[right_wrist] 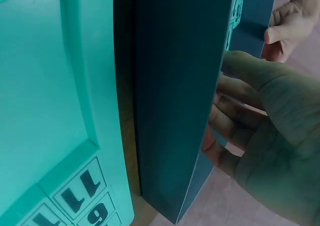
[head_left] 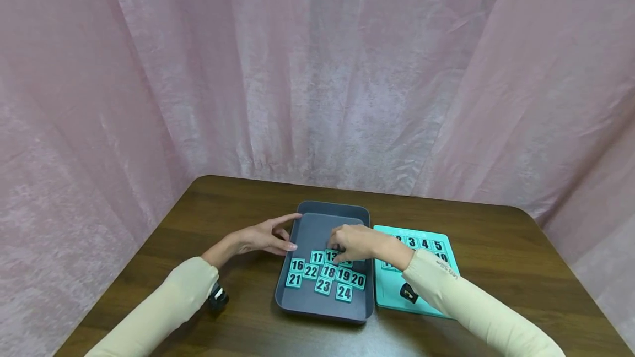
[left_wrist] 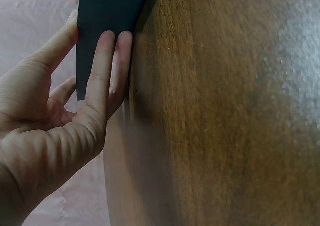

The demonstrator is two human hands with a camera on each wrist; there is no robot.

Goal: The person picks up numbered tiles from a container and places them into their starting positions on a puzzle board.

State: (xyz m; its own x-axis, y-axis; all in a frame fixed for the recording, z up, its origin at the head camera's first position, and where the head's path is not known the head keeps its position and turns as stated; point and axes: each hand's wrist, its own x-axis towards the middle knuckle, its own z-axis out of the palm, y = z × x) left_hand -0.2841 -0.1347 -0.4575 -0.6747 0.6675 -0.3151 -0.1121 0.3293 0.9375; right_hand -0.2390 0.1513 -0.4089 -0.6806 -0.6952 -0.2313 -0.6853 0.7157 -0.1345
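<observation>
Grey tray (head_left: pixel 317 227): I see it between the hands, long axis running roughly 12 to 6.
Number tiles (head_left: pixel 323 285): mostly in the tray's 6 o'clock half, tops of the digits roughly toward 12, some tilted.
Left hand (head_left: pixel 260 237): at the tray's 10 o'clock edge, fingers spread wide, touching rim and outer wall.
Right hand (head_left: pixel 359 241): fingers bent down at tile 13 (head_left: pixel 331 256); I cannot tell whether they pinch it.
Turquoise board (head_left: pixel 389 293): just beside the tray, at 3.
</observation>
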